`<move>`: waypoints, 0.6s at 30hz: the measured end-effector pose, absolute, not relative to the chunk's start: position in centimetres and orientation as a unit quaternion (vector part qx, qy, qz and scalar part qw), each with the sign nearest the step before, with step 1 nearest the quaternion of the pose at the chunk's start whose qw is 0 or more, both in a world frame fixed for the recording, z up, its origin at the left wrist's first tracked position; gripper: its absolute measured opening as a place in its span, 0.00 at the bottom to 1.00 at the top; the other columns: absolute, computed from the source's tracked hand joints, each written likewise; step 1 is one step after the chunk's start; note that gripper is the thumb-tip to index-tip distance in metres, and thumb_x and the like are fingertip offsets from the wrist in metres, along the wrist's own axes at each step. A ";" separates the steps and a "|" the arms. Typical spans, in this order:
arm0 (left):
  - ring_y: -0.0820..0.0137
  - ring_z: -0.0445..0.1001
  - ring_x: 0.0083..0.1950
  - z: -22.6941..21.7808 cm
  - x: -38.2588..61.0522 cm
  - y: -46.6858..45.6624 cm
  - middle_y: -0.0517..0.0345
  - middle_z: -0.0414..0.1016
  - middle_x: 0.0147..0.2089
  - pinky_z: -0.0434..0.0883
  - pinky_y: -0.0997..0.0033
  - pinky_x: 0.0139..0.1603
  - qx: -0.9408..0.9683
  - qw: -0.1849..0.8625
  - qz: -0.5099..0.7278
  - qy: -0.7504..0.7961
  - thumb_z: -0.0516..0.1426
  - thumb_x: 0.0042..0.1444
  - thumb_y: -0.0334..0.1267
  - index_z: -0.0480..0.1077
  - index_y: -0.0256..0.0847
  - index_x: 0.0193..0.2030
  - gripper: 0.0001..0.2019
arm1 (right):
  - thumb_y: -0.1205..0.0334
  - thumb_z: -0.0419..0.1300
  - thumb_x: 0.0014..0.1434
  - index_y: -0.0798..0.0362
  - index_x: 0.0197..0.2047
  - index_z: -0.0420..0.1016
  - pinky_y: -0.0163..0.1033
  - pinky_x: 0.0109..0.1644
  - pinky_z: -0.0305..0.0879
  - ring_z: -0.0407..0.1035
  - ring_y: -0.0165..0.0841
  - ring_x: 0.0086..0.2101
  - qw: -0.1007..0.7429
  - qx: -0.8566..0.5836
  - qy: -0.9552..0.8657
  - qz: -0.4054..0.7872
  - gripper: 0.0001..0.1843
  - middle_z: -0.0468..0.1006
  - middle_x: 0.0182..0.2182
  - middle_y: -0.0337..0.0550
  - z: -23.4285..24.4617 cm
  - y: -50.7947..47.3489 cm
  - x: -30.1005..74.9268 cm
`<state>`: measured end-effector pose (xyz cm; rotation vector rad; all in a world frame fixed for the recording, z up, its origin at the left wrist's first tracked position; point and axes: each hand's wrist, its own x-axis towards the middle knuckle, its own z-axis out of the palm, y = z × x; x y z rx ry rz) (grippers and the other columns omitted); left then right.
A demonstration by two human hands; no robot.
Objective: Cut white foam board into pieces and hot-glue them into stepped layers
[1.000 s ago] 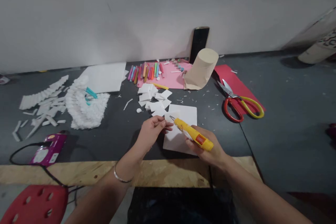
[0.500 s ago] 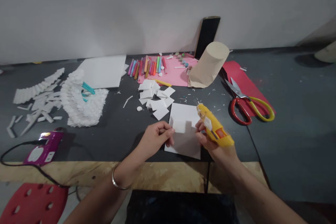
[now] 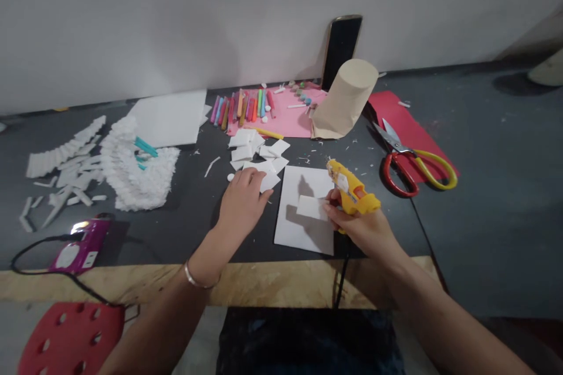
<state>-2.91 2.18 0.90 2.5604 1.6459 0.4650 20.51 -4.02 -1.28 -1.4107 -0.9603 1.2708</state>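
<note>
Glue gun (image 3: 349,190) w/ small white square (image 3: 311,207): both gripped in right hand (image 3: 360,225); square looks light, bendy, best pinched at edge. Left hand (image 3: 241,202) flat, fingers spread on cut squares (image 3: 253,155).

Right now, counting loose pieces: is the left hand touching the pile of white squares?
Touching. The head view shows the left hand with fingers resting on the white squares.

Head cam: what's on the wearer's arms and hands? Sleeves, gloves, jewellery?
Both forearms are bare, with no sleeves in view, and there are no gloves. The left hand has a thin silver bangle at the wrist. The right hand shows no rings, watch or bands.
</note>
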 end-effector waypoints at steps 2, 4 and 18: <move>0.57 0.71 0.53 0.5 -2.9 2.7 0.44 0.72 0.51 0.71 0.58 0.51 0.835 0.028 0.124 0.535 0.57 0.60 0.34 0.67 0.34 0.53 0.15 | 0.50 0.69 0.47 0.51 0.37 0.68 0.34 0.25 0.62 0.62 0.26 0.23 0.475 -0.580 -0.403 0.525 0.20 0.72 0.31 0.37 -1.7 -4.0 20.7; 0.58 0.71 0.52 0.1 -2.9 2.9 0.44 0.72 0.50 0.71 0.59 0.51 0.836 0.037 0.125 0.533 0.57 0.60 0.33 0.67 0.34 0.54 0.15 | 0.50 0.69 0.46 0.51 0.38 0.68 0.35 0.25 0.62 0.62 0.25 0.22 0.466 -0.587 -0.399 0.528 0.21 0.72 0.32 0.38 -2.0 -4.0 20.9; 0.67 0.76 0.41 2.6 -4.4 -1.0 0.54 0.79 0.42 0.74 0.67 0.44 0.624 0.454 0.307 0.557 0.62 0.54 0.41 0.76 0.41 0.46 0.14 | 0.56 0.66 0.48 0.50 0.37 0.72 0.38 0.34 0.68 0.69 0.30 0.28 0.424 -0.574 -0.483 0.507 0.13 0.75 0.30 0.35 -3.3 -3.6 21.0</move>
